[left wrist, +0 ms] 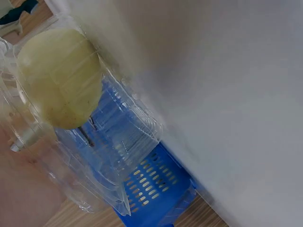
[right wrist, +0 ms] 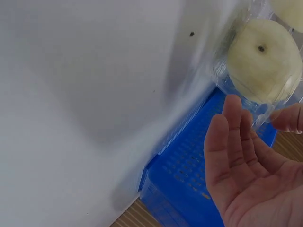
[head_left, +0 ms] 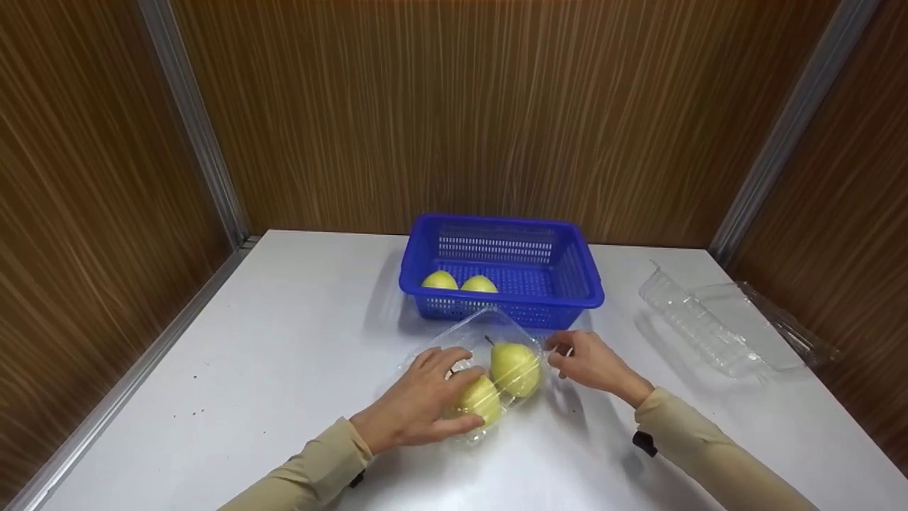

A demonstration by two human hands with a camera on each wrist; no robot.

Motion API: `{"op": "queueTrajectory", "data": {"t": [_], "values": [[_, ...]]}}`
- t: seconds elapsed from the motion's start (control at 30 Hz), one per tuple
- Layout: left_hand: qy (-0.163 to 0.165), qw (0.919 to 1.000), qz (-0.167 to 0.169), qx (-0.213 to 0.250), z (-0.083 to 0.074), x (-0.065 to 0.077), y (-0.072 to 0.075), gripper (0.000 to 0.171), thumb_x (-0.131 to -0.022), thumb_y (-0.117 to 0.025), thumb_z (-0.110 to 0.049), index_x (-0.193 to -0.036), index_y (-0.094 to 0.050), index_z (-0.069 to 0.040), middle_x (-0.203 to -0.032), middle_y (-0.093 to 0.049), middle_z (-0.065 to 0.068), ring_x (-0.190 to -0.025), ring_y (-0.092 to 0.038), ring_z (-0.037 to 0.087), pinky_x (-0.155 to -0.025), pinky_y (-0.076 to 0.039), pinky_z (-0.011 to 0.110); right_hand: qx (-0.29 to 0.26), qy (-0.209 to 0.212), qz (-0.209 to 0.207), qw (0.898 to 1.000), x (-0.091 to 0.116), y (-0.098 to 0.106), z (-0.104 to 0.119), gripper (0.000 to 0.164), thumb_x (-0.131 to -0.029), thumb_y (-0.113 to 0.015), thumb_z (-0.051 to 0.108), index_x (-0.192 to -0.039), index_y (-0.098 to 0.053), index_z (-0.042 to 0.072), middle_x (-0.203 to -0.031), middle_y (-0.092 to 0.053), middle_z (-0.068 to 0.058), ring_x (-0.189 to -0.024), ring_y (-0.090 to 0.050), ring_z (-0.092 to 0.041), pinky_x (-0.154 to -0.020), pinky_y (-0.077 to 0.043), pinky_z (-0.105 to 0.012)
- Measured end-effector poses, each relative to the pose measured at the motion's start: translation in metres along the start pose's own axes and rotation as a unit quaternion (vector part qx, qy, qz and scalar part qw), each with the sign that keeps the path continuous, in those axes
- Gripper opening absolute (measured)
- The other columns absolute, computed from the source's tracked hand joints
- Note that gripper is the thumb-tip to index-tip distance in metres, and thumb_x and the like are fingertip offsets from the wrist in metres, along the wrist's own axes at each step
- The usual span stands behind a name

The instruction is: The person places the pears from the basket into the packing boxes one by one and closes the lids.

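A clear plastic clamshell box [head_left: 461,333] holding two yellow-green pears lies on the white table in front of the basket. One pear [head_left: 516,370] is at its right; the other pear [head_left: 479,401] is partly covered by my left hand [head_left: 425,404]. That hand grips the box from the left, fingers over the top and thumb along the near side. My right hand [head_left: 592,362] is at the box's right edge, fingers bent and thumb apart from them. In the right wrist view, the right fingertips [right wrist: 232,104] are close to the plastic rim; contact is unclear.
A blue plastic basket [head_left: 502,299] stands just behind the box, with two pears [head_left: 460,282] in view inside it. Another clear plastic container [head_left: 699,323] lies open at the table's right. Wood-grain panels [head_left: 454,113] enclose the back and sides.
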State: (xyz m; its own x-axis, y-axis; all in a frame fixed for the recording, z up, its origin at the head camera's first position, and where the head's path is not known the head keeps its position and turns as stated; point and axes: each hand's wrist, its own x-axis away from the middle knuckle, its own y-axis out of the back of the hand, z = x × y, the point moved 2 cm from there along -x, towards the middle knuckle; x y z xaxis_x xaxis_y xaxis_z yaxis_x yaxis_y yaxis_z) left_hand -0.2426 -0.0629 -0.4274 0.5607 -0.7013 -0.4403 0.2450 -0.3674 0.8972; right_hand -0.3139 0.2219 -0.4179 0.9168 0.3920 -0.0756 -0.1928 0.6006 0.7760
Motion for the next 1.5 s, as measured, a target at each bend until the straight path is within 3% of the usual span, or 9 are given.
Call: {"op": "queueTrajectory", "data": {"t": [0.2, 0.37, 0.53, 0.7, 0.87, 1.0, 1.1, 1.27, 1.5], "values": [[0.009, 0.9994, 0.022, 0.024, 0.003, 0.002, 0.002, 0.065, -0.093, -0.043, -0.068, -0.142, -0.046, -0.024, -0.145, -0.045, 0.009, -0.137, -0.040, 0.023, -0.116, -0.028, 0.050, 0.027, -0.011, 0.009, 1.000, 0.006, 0.000, 0.004, 0.029, -0.083, -0.055, 0.011, -0.106, -0.068, 0.002, -0.079, -0.070, -0.013, -0.061, -0.066, -0.018, -0.055, -0.047, -0.027], [0.026, 0.9973, 0.041, 0.055, 0.006, 0.003, 0.002, 0.054, -0.102, -0.034, -0.054, -0.144, -0.047, -0.023, -0.150, -0.043, 0.010, -0.142, -0.036, 0.025, -0.119, -0.023, 0.050, 0.031, -0.001, 0.030, 0.999, 0.011, 0.000, 0.005, 0.034, -0.081, -0.054, 0.010, -0.111, -0.067, 0.000, -0.074, -0.069, -0.013, -0.060, -0.067, -0.021, -0.055, -0.047, -0.027], [0.101, 0.9927, 0.041, 0.051, 0.012, 0.001, 0.000, 0.062, -0.102, -0.031, -0.056, -0.148, -0.043, -0.017, -0.155, -0.034, 0.017, -0.148, -0.024, 0.034, -0.118, -0.019, 0.057, 0.039, 0.000, 0.039, 0.998, 0.014, 0.001, 0.005, 0.039, -0.081, -0.053, 0.011, -0.116, -0.065, -0.002, -0.068, -0.067, -0.008, -0.059, -0.066, -0.021, -0.055, -0.045, -0.027], [0.236, 0.9661, 0.052, 0.090, 0.023, 0.002, -0.002, 0.080, -0.097, -0.033, -0.066, -0.153, -0.031, -0.009, -0.158, -0.019, 0.028, -0.147, -0.019, 0.044, -0.117, -0.023, 0.058, 0.034, -0.019, 0.063, 0.997, 0.019, 0.001, 0.006, 0.050, -0.082, -0.053, 0.011, -0.128, -0.058, -0.008, -0.062, -0.063, -0.002, -0.057, -0.065, -0.020, -0.055, -0.045, -0.027], [0.312, 0.9428, 0.051, 0.105, 0.026, 0.002, -0.003, 0.093, -0.094, -0.030, -0.072, -0.155, -0.021, -0.001, -0.153, -0.027, 0.032, -0.135, -0.039, 0.048, -0.103, -0.042, 0.058, 0.023, -0.036, 0.085, 0.995, 0.024, 0.001, 0.008, 0.059, -0.083, -0.053, 0.012, -0.136, -0.048, -0.012, -0.057, -0.062, -0.002, -0.055, -0.063, -0.017, -0.056, -0.047, -0.028], [0.348, 0.9328, 0.043, 0.084, 0.025, 0.000, -0.002, 0.095, -0.094, -0.030, -0.072, -0.152, -0.024, 0.002, -0.142, -0.045, 0.030, -0.118, -0.056, 0.044, -0.087, -0.051, 0.055, 0.004, -0.049, 0.092, 0.995, 0.026, 0.001, 0.009, 0.062, -0.083, -0.052, 0.012, -0.138, -0.043, -0.014, -0.055, -0.060, -0.003, -0.052, -0.061, -0.015, -0.055, -0.049, -0.028], [0.366, 0.9231, 0.067, 0.097, 0.027, -0.002, -0.001, 0.097, -0.094, -0.029, -0.073, -0.151, -0.025, 0.006, -0.113, -0.064, 0.024, -0.091, -0.066, 0.035, -0.071, -0.054, 0.047, -0.007, -0.054, 0.096, 0.994, 0.027, 0.000, 0.009, 0.064, -0.084, -0.051, 0.012, -0.140, -0.040, -0.016, -0.053, -0.059, -0.002, -0.051, -0.060, -0.015, -0.054, -0.049, -0.028], [0.372, 0.9037, 0.104, 0.185, 0.031, -0.005, -0.001, 0.099, -0.095, -0.030, -0.070, -0.151, -0.017, 0.010, -0.066, -0.055, 0.006, -0.055, -0.053, 0.019, -0.053, -0.043, 0.034, -0.032, -0.058, 0.101, 0.993, 0.029, -0.001, 0.009, 0.066, -0.085, -0.051, 0.011, -0.142, -0.035, -0.016, -0.053, -0.060, -0.004, -0.050, -0.061, -0.017, -0.053, -0.049, -0.029], [0.387, 0.8726, 0.117, 0.275, 0.030, -0.005, -0.001, 0.099, -0.096, -0.031, -0.069, -0.154, -0.001, 0.005, -0.069, -0.056, 0.005, -0.057, -0.051, 0.016, -0.055, -0.042, 0.032, -0.076, -0.075, 0.101, 0.989, 0.034, -0.003, 0.010, 0.066, -0.087, -0.052, 0.013, -0.143, -0.032, -0.016, -0.058, -0.062, -0.006, -0.053, -0.064, -0.020, -0.056, -0.055, -0.036]]}}
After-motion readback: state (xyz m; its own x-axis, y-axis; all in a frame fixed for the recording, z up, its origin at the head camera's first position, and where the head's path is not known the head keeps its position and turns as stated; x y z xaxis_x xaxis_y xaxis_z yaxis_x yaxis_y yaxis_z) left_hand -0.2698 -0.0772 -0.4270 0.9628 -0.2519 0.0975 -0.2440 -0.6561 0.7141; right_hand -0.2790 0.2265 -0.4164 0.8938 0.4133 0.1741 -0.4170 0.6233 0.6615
